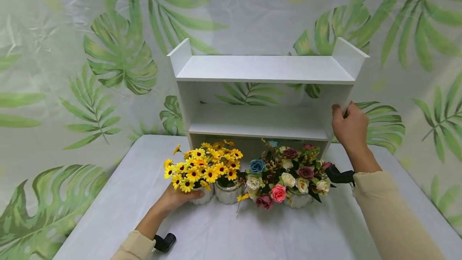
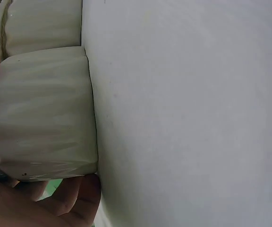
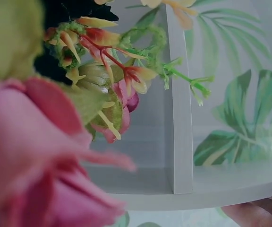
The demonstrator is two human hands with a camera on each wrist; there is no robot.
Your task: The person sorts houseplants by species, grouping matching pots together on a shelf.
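Note:
In the head view, my left hand [image 1: 177, 196] grips a white ribbed flowerpot [image 1: 205, 196] of yellow artificial daisies [image 1: 196, 167], thumb on its near side. The left wrist view shows that pot [image 2: 46, 113] standing on the cloth, with fingers [image 2: 70, 201] curled along its lower side. My right hand [image 1: 351, 125] holds the right side panel of a white shelf [image 1: 260, 120], at middle-board height. Only part of this hand [image 3: 256, 213] appears in the right wrist view, beyond the panel. Close to that camera, pink artificial roses [image 3: 41, 127] block part of the shelf.
A second white pot [image 1: 228, 194] with yellow daisies stands beside the gripped one. Right of it, mixed artificial roses [image 1: 288, 179] fill another white pot [image 1: 298, 201]. All stand before the shelf on a white-clothed table [image 1: 245, 236]. A leaf-patterned backdrop [image 1: 252, 11] hangs behind.

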